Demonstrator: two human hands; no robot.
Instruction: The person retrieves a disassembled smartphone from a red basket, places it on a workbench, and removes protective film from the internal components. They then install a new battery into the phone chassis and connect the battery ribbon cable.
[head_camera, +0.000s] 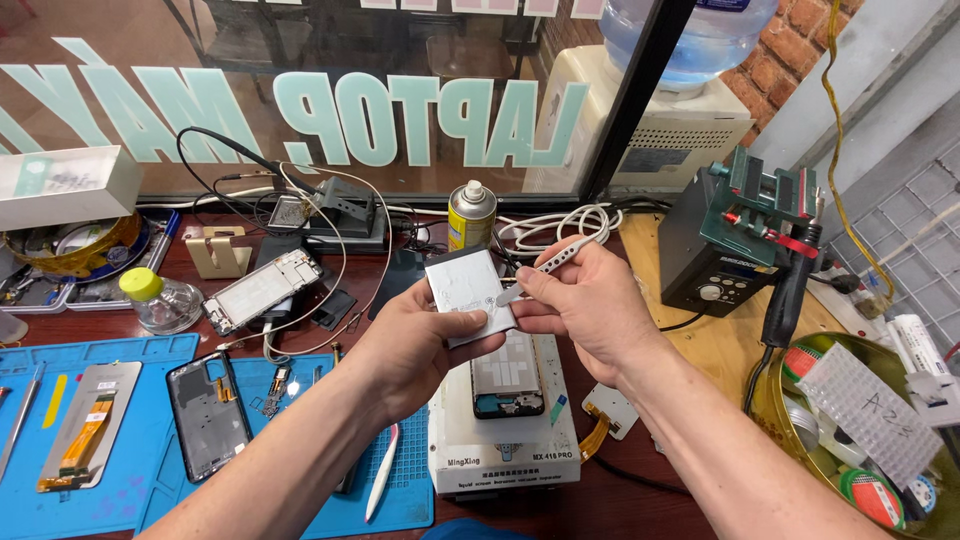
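The flat silver-grey rectangular battery pack (468, 292) has a dull, foil-like metallic skin, smooth with faint scuffs. The slim tweezers (545, 268) look like brushed metal, pale and matt. Beneath, the white box-shaped heating platform (505, 440) is smooth painted metal or plastic; which one is hard to tell from here. The opened dark phone chassis (508, 374) on it shows matt black plastic and bare metal. The blue work mat (130, 480) looks rubbery and matt. The dark red-brown tabletop (620, 500) is glossy varnished wood. The yellow spray can (471, 216) is shiny metal.
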